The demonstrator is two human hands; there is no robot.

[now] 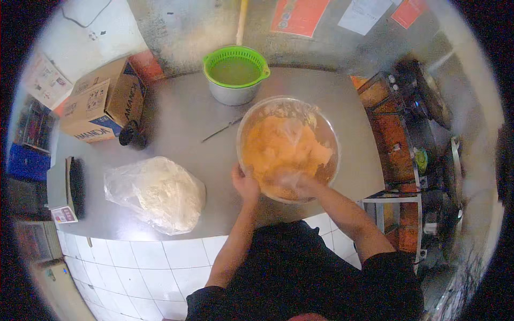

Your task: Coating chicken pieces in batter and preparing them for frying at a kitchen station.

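Note:
A large round bowl (338, 160) stands at the table's front edge, filled with a soft orange powder or mixture (281, 148). Paler bits lie along the bowl's far side. My left hand (245, 185) grips the bowl's rim at its near left. Blurred by motion, my right hand (299, 182) is inside the bowl at the near side, in the orange mixture; its fingers are not clear, and whether it holds something cannot be told. Left of the bowl lies a clear plastic bag (168, 194) of whitish powder.
Behind the bowl stands a green strainer (237, 82) in a pale pot. A thin dark utensil (221, 130) lies beside the bowl. At the left are a cardboard box (94, 106), a dark bottle or jar (132, 136) and an upright box (60, 188). Stove-like equipment stands at the right.

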